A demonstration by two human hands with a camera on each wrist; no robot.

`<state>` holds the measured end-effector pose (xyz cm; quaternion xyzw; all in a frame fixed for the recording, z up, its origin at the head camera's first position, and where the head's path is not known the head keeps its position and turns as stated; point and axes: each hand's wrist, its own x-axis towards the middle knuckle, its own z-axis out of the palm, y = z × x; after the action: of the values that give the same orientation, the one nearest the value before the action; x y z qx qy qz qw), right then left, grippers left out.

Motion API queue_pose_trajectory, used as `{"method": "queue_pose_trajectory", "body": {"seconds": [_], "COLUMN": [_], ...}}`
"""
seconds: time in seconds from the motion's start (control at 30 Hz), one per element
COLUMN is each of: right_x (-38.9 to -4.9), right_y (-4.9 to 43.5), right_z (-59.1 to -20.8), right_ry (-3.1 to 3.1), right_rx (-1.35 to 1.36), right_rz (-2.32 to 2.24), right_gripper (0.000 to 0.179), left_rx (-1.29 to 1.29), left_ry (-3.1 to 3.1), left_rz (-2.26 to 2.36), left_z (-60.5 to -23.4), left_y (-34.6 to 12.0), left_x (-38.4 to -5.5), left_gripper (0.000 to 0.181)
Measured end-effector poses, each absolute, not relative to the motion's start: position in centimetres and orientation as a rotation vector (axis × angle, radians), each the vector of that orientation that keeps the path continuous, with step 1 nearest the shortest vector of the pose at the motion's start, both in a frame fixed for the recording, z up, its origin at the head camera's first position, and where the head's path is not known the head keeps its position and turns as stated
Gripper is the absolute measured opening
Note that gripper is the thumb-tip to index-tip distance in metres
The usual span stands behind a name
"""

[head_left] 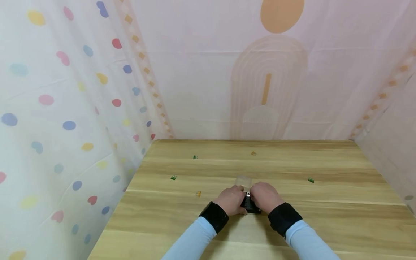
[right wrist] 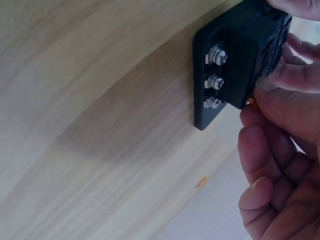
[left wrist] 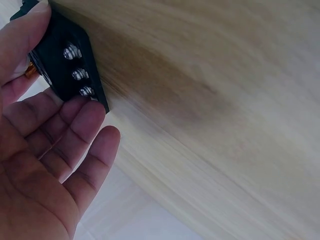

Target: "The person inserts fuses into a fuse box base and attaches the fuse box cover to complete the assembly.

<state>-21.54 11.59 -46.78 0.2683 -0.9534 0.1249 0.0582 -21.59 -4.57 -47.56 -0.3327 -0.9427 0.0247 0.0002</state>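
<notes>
Fingers and thumb of the left hand (head_left: 231, 200) bent around a black block (head_left: 251, 207), thumb on one side, fingertips at the opposite edge, little finger free of it. Right hand (head_left: 267, 197): thumb and a fingertip pinch an orange bit (right wrist: 251, 101) at the block's edge, lower fingers loosely curled; the bit is mostly covered, so how far in it sits cannot be told. Block is between both hands at the near middle of the wooden table (head_left: 325, 216); whether its base lies flush, unclear. Three silver screws (right wrist: 215, 81) in a row along its end. Clear cover (head_left: 243, 181) just beyond the hands. Scattered well apart on the wood: green piece (head_left: 195, 157) at far left, second green piece (head_left: 173, 177) nearer on the left, third green piece (head_left: 311, 180) off to the right; orange piece (head_left: 198, 194) left of the left hand, another orange piece (head_left: 253, 153) toward the far edge. Black wristbands (head_left: 284, 219), pale blue sleeves (head_left: 191, 242). Patterned cloth (head_left: 195, 79) behind.
</notes>
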Motion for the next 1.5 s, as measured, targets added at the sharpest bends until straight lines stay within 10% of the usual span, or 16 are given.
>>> {"method": "queue_pose_trajectory", "body": {"seconds": [1.5], "right_x": [-22.2], "right_y": [17.0], "right_z": [-46.4], "right_ry": [-3.056], "right_rx": [0.554], "right_rz": [0.435], "right_gripper": [0.026], "left_rx": [-0.796], "left_ry": [-3.071], "left_rz": [0.105], "left_z": [-46.4], "left_y": [-6.1], "left_x": [-22.3], "left_gripper": [0.073]}}
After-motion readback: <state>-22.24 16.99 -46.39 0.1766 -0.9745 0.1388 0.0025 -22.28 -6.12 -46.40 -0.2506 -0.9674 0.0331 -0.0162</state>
